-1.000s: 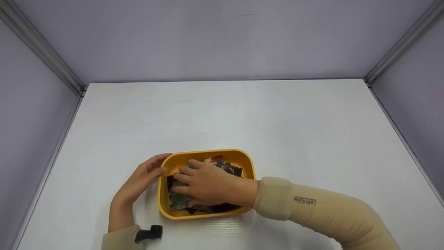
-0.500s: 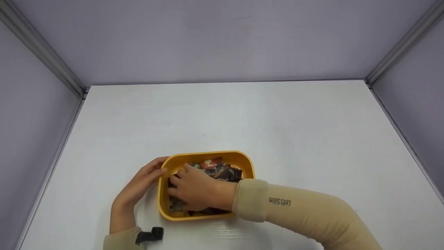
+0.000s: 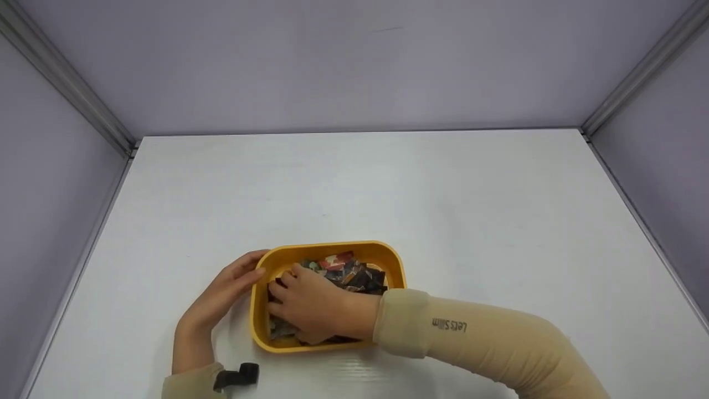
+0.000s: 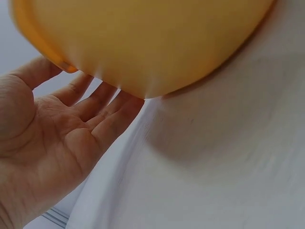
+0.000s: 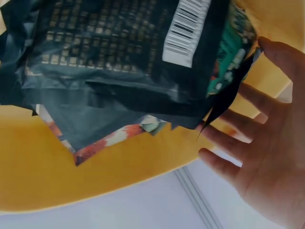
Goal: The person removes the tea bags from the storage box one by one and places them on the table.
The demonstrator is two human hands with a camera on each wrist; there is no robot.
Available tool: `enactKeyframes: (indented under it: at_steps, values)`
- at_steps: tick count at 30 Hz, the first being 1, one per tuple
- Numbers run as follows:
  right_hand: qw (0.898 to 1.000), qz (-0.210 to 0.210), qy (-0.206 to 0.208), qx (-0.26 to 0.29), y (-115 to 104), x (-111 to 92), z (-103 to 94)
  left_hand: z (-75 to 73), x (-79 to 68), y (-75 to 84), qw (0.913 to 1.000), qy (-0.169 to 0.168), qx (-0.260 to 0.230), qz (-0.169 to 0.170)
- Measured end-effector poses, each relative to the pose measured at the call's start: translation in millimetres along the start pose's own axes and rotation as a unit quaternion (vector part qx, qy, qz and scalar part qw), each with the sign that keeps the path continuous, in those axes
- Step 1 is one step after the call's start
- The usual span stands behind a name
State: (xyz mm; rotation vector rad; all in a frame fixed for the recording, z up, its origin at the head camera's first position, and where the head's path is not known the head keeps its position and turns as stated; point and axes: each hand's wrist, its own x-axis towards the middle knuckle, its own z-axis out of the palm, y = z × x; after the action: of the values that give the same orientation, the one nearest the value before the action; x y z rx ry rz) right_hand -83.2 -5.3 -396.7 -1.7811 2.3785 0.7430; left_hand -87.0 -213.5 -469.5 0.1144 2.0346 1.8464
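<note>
my left hand [image 3: 224, 285], fingers extended, touches the yellow tub [image 3: 383, 252]; my right hand [image 3: 313, 305] touches a dark packet [image 5: 126, 62] below, pinching or not i can't tell; best brace left, go gently.

Yellow bin [image 4: 138, 47], dark barcoded packet [image 5: 119, 57]

Since a second ago, shifted left inside the yellow tub [image 3: 390, 257] with the right grip [image 3: 314, 306] and drew its fingers closer together. Brought the beige cuff [image 3: 401, 323] from just outside the tub's right edge to over it. Uncovered more of the red-and-white packet [image 3: 336, 260] at the far side and dark packets [image 3: 365, 279] nearby.
</note>
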Motion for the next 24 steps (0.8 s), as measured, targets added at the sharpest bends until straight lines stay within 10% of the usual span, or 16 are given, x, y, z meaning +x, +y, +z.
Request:
enactKeyframes:
  at_steps: [24]
  values:
    - [0.995,0.081,0.060,0.013,50,-75,-8.6,5.0,4.1,-1.1,0.9994,0.014,0.027,-0.015]
